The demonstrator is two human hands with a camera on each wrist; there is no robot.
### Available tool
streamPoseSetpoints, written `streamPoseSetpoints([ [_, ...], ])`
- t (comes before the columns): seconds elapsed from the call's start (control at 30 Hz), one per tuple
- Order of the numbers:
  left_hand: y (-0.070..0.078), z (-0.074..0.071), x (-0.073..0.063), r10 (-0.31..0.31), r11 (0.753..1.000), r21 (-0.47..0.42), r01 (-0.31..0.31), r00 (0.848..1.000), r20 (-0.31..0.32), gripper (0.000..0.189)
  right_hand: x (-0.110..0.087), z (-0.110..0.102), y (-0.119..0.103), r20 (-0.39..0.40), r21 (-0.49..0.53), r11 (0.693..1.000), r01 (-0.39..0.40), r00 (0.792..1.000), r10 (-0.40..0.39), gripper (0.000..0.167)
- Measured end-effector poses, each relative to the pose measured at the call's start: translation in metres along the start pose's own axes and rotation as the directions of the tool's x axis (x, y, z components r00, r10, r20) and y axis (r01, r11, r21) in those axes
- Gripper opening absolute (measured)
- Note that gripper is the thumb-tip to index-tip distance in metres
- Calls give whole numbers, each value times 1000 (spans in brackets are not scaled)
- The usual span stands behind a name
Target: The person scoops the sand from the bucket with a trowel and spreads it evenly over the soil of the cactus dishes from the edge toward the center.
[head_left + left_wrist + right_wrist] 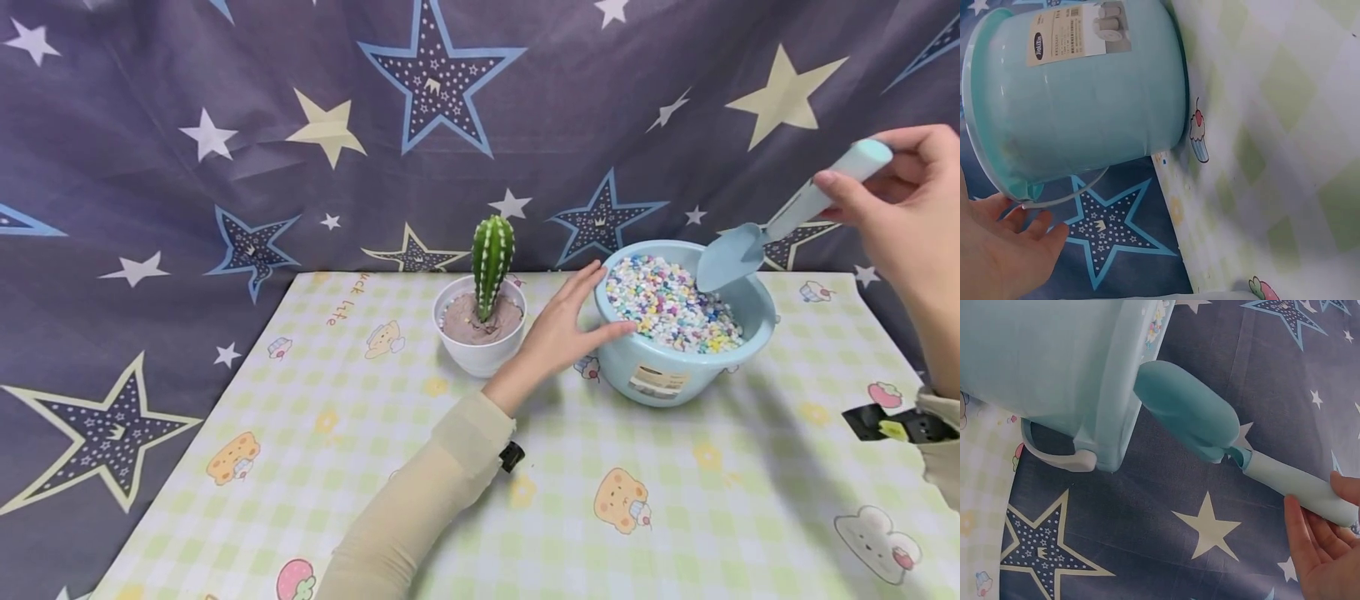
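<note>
A light blue bucket (622, 358) is filled with small multicoloured pebbles (663, 302). My left hand (558, 329) is at its left side, with fingers and thumb spread along the rim. In the left wrist view those fingertips lie beside the rim, close to the bucket's carrying handle (1066, 197). The right hand (911, 187) grips a light blue garden trowel (731, 257) near the end of its handle. The trowel slants down to the left, its blade over the pebbles at the bucket's right side; the right wrist view shows no pebbles in the visible part of the blade.
Left of the bucket stands a white pot (480, 354) of brownish soil with an upright green cactus (492, 258), close to my left hand. A checked cloth (360, 467) covers the table. A dark star-patterned curtain (262, 50) hangs right behind it.
</note>
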State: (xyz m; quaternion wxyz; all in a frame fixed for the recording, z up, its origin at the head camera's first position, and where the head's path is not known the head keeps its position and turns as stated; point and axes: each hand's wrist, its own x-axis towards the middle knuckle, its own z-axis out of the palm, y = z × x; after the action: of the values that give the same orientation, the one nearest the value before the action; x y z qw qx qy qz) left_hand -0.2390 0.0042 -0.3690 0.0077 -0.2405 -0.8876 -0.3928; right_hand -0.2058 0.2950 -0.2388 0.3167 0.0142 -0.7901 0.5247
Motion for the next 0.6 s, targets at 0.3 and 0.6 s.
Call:
streamPoseSetpoints([
  [0.3,-1,0,-1,-4,1000,18,4,1000,1,92,-15,-8,13,-95,54,999,-5,995,11,35],
  [0.6,0,0,-1,-22,1000,-4,22,1000,-9,94,-29,-15,27,-131,153,988,-10,991,30,34],
])
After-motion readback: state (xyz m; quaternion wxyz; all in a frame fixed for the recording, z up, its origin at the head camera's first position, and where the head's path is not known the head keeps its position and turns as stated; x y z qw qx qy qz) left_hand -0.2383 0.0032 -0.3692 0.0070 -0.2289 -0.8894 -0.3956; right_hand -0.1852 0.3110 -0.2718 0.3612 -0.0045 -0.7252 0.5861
